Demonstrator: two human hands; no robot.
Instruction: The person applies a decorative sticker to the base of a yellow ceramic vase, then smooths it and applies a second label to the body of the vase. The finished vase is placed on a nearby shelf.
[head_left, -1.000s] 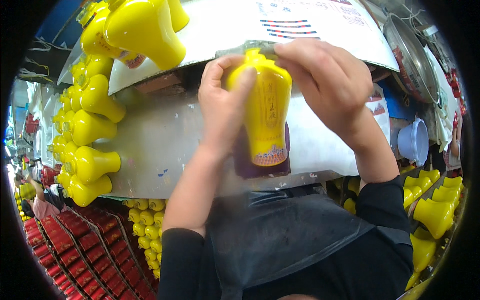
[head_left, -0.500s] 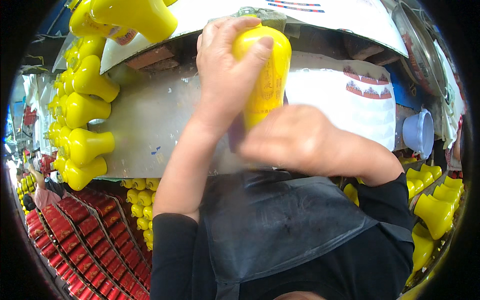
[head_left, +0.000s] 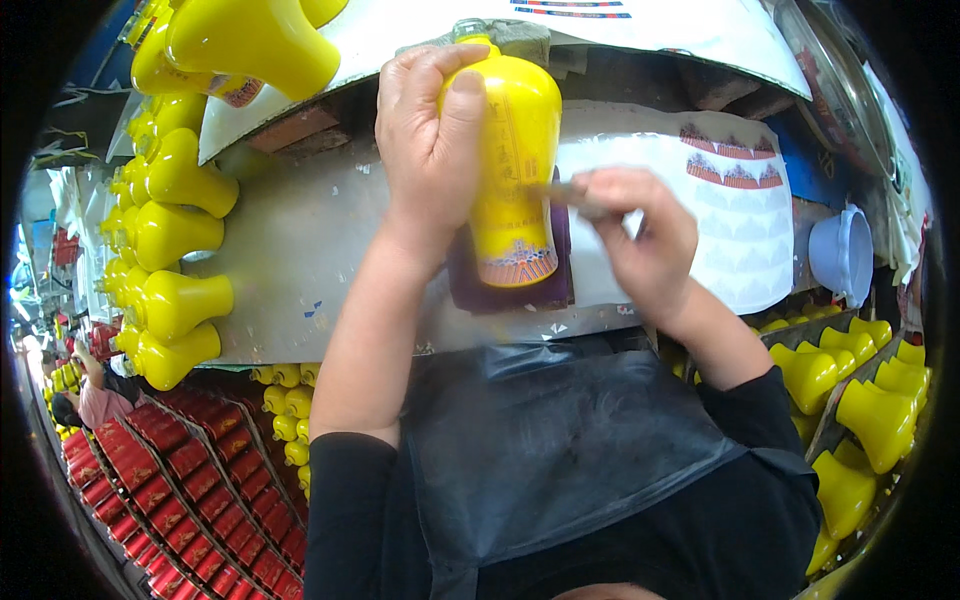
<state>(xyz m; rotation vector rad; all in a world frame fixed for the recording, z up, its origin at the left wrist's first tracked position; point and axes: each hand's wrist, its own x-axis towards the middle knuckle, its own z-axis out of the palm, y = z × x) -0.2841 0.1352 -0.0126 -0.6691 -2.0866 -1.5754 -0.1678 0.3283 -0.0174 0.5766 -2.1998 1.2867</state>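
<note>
A glossy yellow bottle point(head_left: 512, 120) lies on a dark purple pad point(head_left: 563, 260), its glass neck pointing away from me. My left hand point(head_left: 425, 140) is wrapped round its upper left side, thumb on top. Dark print runs down the bottle's face, and a patterned decal band point(head_left: 518, 264) circles the wide base end nearest me. In the fingers of my right hand point(head_left: 650, 235) is a small flat grey-brown scraper point(head_left: 580, 198), blurred by motion. Its tip is at the bottle's right side; I cannot tell whether it touches.
To the right lies a white decal sheet point(head_left: 735, 235) with two patterned strips left on it. Several yellow bottles point(head_left: 180, 235) line the table's left edge. A pale blue bucket point(head_left: 840, 255) stands at the right. Red boxes point(head_left: 190, 480) are stacked lower left; more yellow bottles point(head_left: 880, 410) fill racks lower right.
My right hand has drawn back from the bottle's base to its right side, uncovering the decal band and showing the scraper. My left hand still grips the bottle, slightly further left in view.
</note>
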